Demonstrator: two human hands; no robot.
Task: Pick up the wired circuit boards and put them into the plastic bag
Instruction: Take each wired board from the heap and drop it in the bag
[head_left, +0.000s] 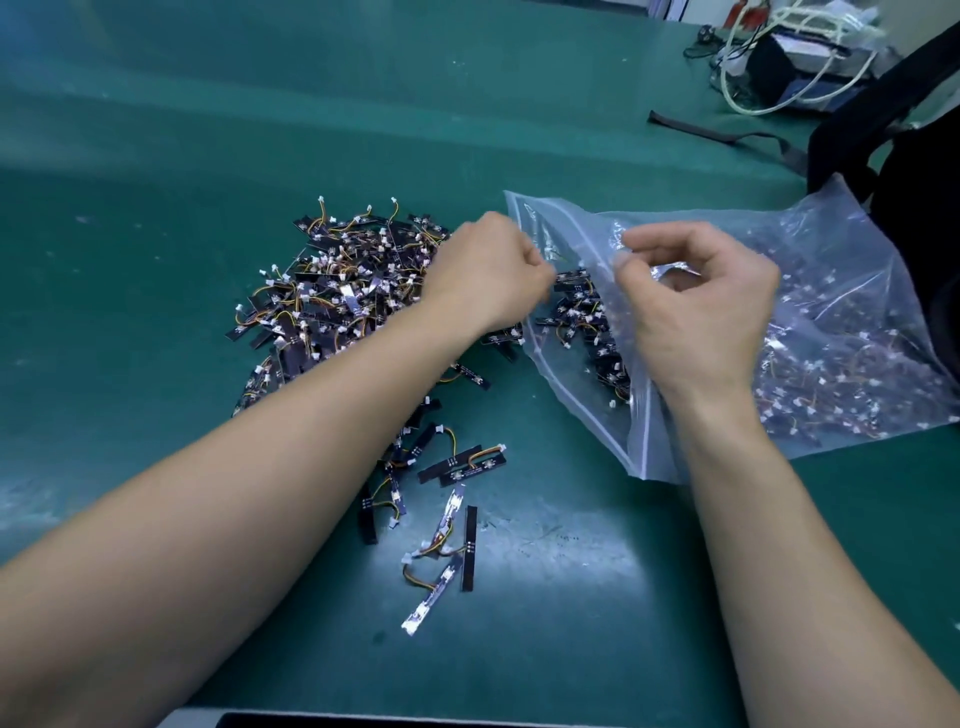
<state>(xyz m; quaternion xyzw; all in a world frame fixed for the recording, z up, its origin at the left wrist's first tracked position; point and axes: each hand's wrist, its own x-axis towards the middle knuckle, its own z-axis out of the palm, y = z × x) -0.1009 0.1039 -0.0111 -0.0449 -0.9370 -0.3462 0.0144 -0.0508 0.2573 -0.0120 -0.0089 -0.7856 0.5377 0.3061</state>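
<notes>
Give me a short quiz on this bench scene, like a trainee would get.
1. True or false: the plastic bag already holds some wired circuit boards.
2. Where does the big loose pile of boards lie? A) on the table, left of the bag B) on a shelf C) in a cardboard box
3. Fill in: the right hand pinches the bag's open ___.
Key: 1 true; 2 A; 3 edge.
</notes>
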